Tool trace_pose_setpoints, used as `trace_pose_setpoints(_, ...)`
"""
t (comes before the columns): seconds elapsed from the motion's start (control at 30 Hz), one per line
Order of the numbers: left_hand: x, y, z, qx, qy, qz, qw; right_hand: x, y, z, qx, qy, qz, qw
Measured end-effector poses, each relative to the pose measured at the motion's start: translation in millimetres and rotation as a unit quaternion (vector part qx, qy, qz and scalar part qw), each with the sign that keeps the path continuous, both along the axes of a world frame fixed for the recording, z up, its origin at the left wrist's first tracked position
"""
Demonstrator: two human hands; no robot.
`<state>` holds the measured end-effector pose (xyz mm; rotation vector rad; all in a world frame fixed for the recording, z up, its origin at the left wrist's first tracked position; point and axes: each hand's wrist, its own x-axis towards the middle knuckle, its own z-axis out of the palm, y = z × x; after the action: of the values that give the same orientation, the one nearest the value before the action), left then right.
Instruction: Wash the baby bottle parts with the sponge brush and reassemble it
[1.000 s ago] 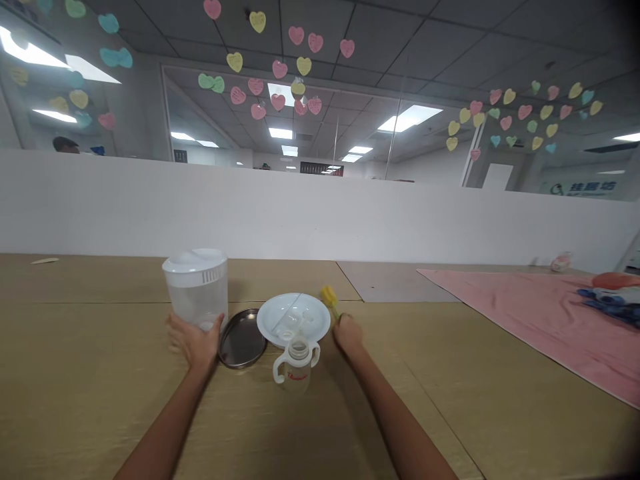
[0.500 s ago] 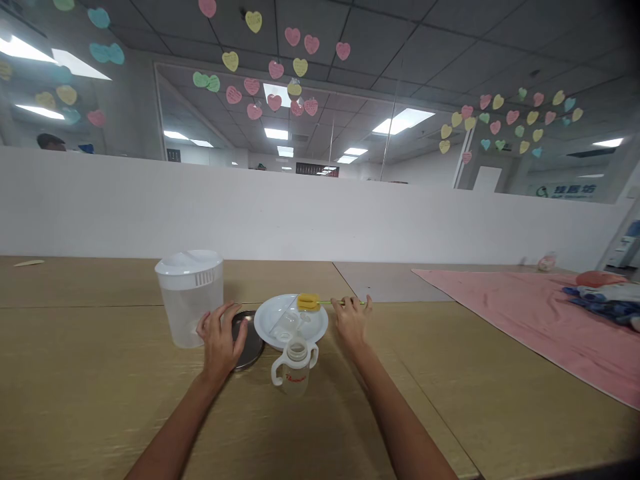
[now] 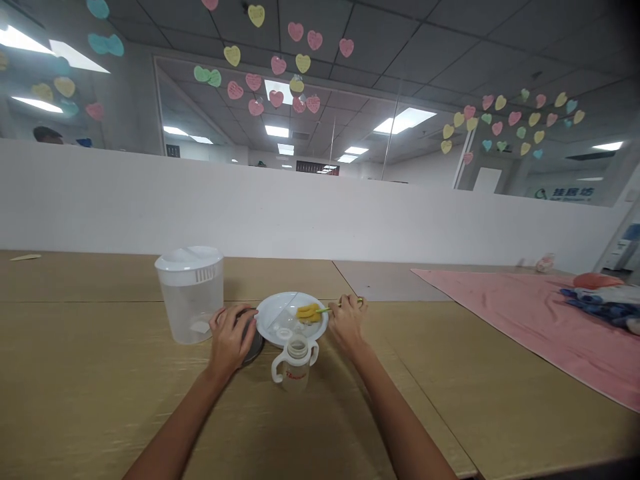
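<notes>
My right hand is closed around the thin green handle of a bottle brush with a yellow sponge head. The sponge head lies over the right side of a white plate. Small clear plastic parts rest on that plate, their shapes hard to make out. My left hand has its fingers apart over a dark round metal lid or dish, fingertips at the white plate's left rim; whether they touch it I cannot tell. In front of the plate stands a clear baby bottle, open at the top, with white side handles.
A tall translucent bucket with a white lid stands left of my left hand. On the right lies a pink cloth with a dark blue bundle on it. A white wall runs behind the table.
My left hand has moved right, from beside the bucket to the plate's left rim. The brush's sponge head has come down and tilted onto the plate, and my right hand has shifted slightly left.
</notes>
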<state>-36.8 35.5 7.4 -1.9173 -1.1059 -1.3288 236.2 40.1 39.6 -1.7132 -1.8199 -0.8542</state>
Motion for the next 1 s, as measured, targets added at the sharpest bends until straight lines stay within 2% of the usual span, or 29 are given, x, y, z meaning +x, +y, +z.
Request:
trace_pose_setpoints(0.13,2.5,-1.5,0.0,-0.011,0.015,-0.015,1.000,-2.5,-3.3,4.9,0.015,0.034,-0.017,0.999)
trace_pose_setpoints(0.3,2.5,-1.0,-1.4,-0.032,0.031,-0.023,0.999,-6.1,-5.4,4.3,0.021,0.030,-0.002,0.999)
trace_pose_setpoints(0.5,1.2,1.1,-3.8,-0.041,0.032,-0.021,0.998,-7.6,-7.6,4.5,-0.030,0.013,-0.031,0.999)
trace_pose_setpoints(0.73,1.1,1.5,-3.6,-0.027,0.028,-0.019,0.999,-14.0,-16.9,15.7,-0.087,-0.002,-0.014,0.996)
trace_pose_setpoints(1.0,0.5,3.8,-6.7,-0.044,0.035,-0.016,0.998,-14.9,-25.4,22.4,-0.092,0.070,-0.052,0.992)
